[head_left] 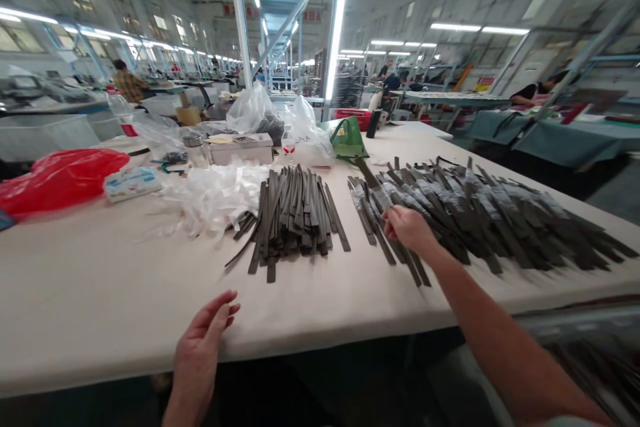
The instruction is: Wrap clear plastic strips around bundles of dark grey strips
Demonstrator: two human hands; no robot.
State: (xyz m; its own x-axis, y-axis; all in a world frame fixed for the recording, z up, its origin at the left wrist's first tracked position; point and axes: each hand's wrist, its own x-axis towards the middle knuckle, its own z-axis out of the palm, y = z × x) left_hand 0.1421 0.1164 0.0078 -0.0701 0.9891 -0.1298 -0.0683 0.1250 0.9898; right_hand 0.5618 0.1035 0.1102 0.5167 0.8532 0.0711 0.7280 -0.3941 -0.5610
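My right hand (409,230) is closed on a dark grey strip (369,175) with clear plastic around it, at the left end of a spread of plastic-banded strips (480,203). The strip's far end points away from me; the fingers hide part of it. My left hand (200,340) hovers over the front edge of the table, fingers loosely bent and apart from the thumb, with nothing visible in it. Between the hands lies a loose pile of dark grey strips (295,213). Left of that pile is a heap of thin clear plastic sleeves (210,197).
The pale table (120,287) bears a red plastic bag (65,177), a tissue pack (133,183), a carton (240,148), a bottle (288,142) and a green bag (349,139). A black cylinder (373,124) stands farther back. Other people work at distant tables.
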